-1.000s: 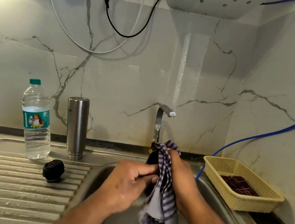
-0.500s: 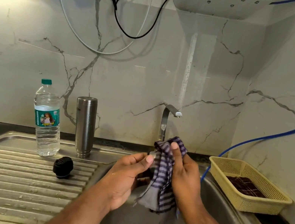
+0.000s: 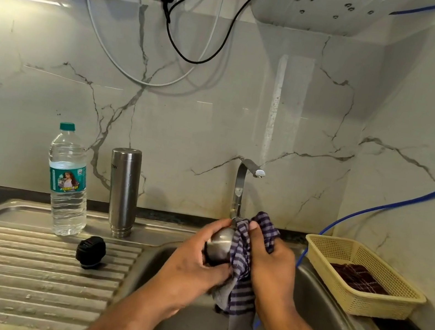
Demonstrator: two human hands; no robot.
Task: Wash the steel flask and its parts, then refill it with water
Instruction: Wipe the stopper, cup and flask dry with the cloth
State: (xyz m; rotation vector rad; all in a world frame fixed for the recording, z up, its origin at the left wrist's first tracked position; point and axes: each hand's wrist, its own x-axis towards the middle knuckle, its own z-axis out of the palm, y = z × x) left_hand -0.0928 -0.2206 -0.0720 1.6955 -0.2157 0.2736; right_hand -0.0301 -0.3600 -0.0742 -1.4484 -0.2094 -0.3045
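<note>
Steel sink basin [image 3: 329, 315] leaves open room underneath, though the tap [image 3: 239, 192] stands close behind. On the ribbed draining surface [image 3: 2, 272] the rigid flask body [image 3: 122, 191] stands upright just beside a water bottle [image 3: 69, 185]. It is likely wet and slick, so best gripped round its middle. Over the basin, the left hand [image 3: 191, 271] curls round the small, light-looking steel cap [image 3: 221, 245]. The right hand [image 3: 270, 270] pinches a soft striped cloth [image 3: 241, 294] against it. The black stopper [image 3: 90, 252] lies apart.

My head camera looks forward and down from close above the sink [image 3: 329, 315], facing the marble wall [image 3: 217, 124] behind it.
</note>
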